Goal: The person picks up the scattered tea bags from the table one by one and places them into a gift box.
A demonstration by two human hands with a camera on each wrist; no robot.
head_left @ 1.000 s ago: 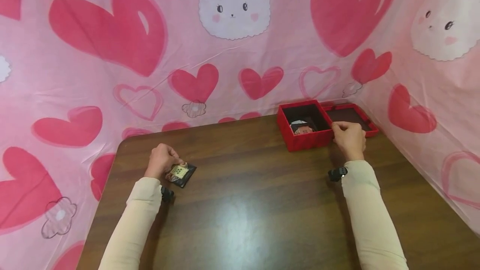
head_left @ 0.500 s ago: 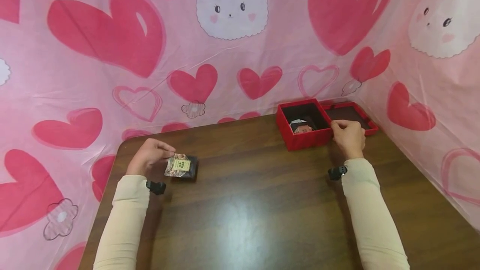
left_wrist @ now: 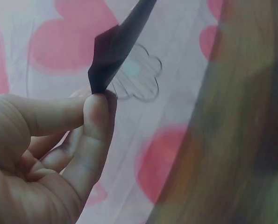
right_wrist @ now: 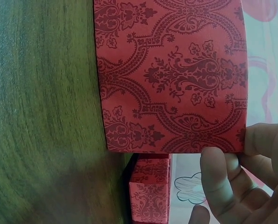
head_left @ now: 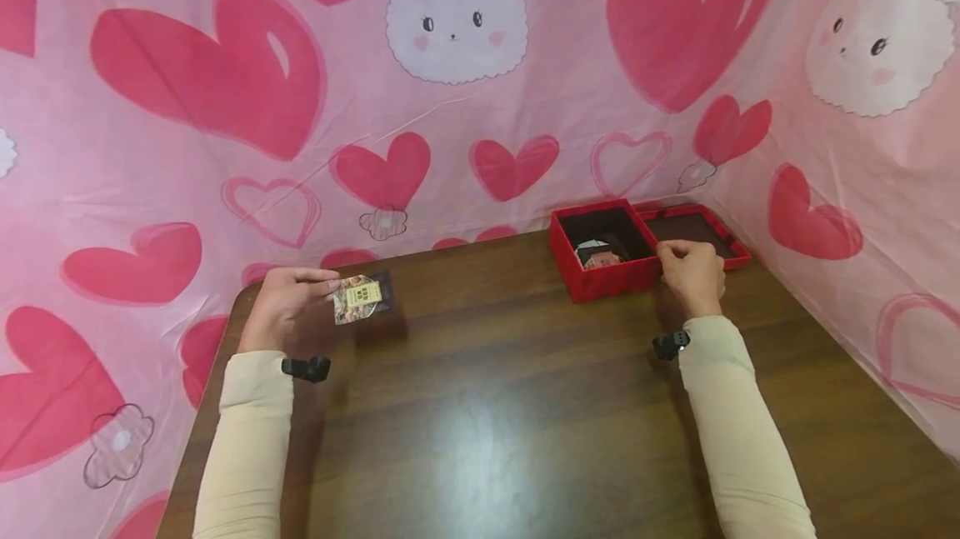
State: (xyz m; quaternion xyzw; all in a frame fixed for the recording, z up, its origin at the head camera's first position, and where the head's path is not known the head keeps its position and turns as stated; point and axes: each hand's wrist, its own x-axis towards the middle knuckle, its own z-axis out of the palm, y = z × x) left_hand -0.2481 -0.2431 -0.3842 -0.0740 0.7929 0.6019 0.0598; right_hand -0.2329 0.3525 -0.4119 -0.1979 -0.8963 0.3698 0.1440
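My left hand [head_left: 285, 306] pinches the edge of a small flat packet [head_left: 362, 297], dark with a food picture and a pale yellow label, lifted above the table's far left part. From the left wrist the packet [left_wrist: 113, 53] appears dark and edge-on between thumb and fingers. At the far right stands an open red box [head_left: 615, 279] with a dark inside; more small packets [head_left: 602, 258] lie in it. The right hand [head_left: 692, 274] holds the box's near right corner. Seen from the right wrist, thumb and fingers meet at the corner of the patterned box wall [right_wrist: 171, 79].
A red lid [head_left: 738, 260] with a dark inside lies to the right of the box, partly behind the right hand. Pink heart-and-rabbit cloth [head_left: 465, 122] hangs along the far and side edges of the brown wooden table [head_left: 465, 389].
My left hand has lifted the packet off the table, moving it away from me and turning it slightly. The right hand keeps its hold on the box corner. The head view has shifted slightly.
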